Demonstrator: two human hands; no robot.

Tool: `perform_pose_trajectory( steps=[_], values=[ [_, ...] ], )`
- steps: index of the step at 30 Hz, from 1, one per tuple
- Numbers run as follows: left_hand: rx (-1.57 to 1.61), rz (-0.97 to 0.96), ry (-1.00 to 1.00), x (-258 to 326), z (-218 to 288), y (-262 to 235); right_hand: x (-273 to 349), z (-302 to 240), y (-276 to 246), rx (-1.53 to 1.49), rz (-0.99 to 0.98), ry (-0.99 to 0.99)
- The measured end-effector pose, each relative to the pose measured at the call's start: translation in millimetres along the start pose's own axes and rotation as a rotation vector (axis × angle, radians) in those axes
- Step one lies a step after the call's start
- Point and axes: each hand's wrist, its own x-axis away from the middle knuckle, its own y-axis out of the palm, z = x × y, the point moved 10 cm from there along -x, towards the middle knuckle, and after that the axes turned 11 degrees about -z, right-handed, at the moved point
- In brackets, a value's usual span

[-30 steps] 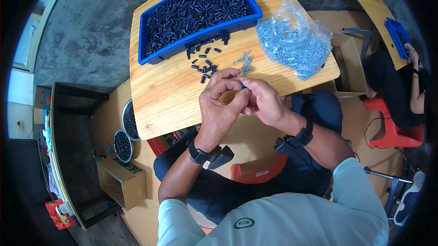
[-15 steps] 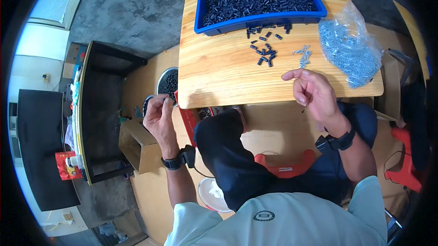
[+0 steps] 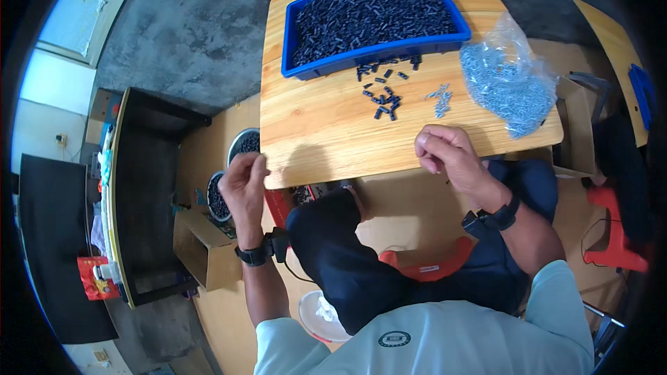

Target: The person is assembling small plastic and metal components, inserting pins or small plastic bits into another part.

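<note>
My left hand (image 3: 243, 184) is at the table's near left corner, thumb and fingertips pinched together; whatever they hold, if anything, is hidden. Over the near edge of the wooden table (image 3: 354, 152), my right hand (image 3: 450, 155) has its fingers curled in against the thumb, and I cannot see what is inside. Beyond it lies a small pile of silvery screws (image 3: 441, 102). Several loose black cylindrical parts (image 3: 385, 100) are scattered left of the screws. A blue tray (image 3: 445, 44) heaped with the same black parts stands behind them. A clear plastic bag (image 3: 504, 90) of screws sits at the right.
Below the table's left edge are a metal bowl (image 3: 235, 145) and a smaller container (image 3: 218, 198), both with black parts. A red box (image 3: 276, 208), an open cardboard box (image 3: 201, 250) and a white bucket (image 3: 306, 312) stand on the floor. A red stool (image 3: 431, 268) is beneath me.
My right hand's outstretched index finger has curled in to the thumb. My left hand stays pinched, now closer to the table corner. The whole view has shifted, with the table lower and further left.
</note>
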Motion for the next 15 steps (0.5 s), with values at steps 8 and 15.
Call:
perform_pose_trajectory(
  steps=[8,15],
  values=[
    [-0.340,-0.461,0.287,-80,78,170,1,0,0,0.043,-0.071,-0.044],
    [-0.644,-0.443,0.354,-92,76,204,6,-8,2,-0.003,-0.127,-0.034]
  ],
)
